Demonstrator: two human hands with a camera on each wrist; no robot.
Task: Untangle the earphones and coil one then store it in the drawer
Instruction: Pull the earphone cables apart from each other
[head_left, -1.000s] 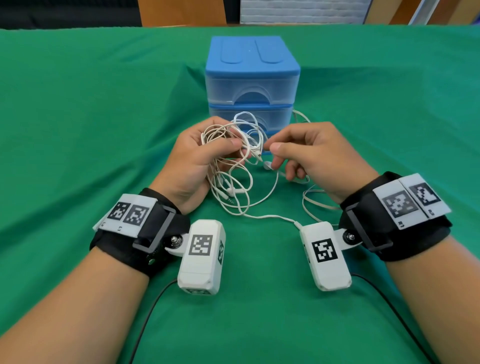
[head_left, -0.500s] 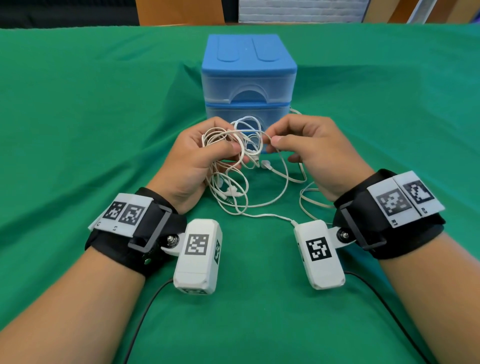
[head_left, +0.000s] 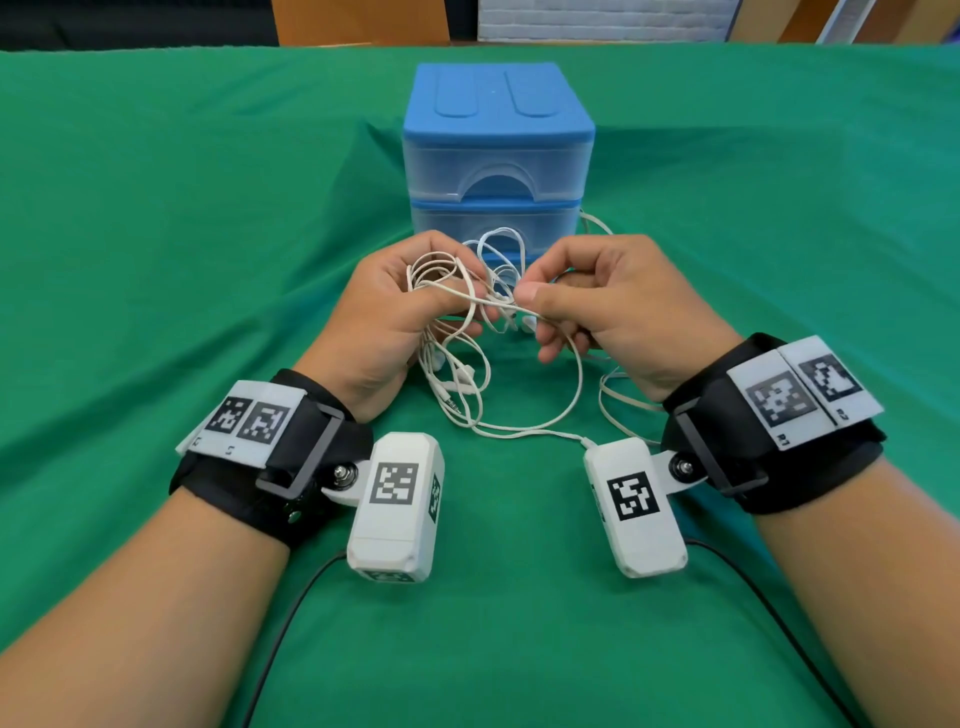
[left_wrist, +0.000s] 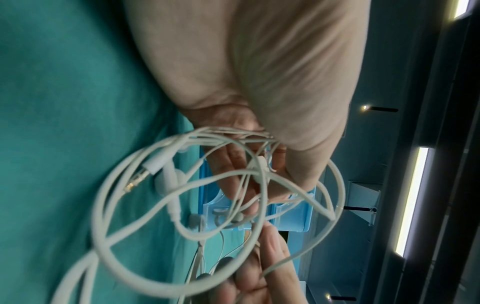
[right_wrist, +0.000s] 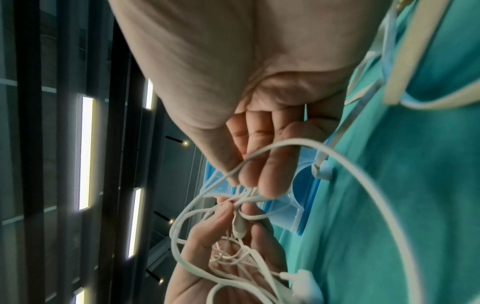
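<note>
Fingers of the left hand (head_left: 387, 317) curled round a bunch of white earphones (head_left: 457, 332); thumb and forefinger of the right hand (head_left: 605, 306) pinching one strand drawn out of it. Tangle: held just in front of the blue drawer unit (head_left: 497, 156), slack loops trailing onto the green cloth (head_left: 156, 234) below. Drawers: both closed. Step in hand, by my reading: untangling, early. Next move calls for easing the pinched strand clear without tightening the knot.
</note>
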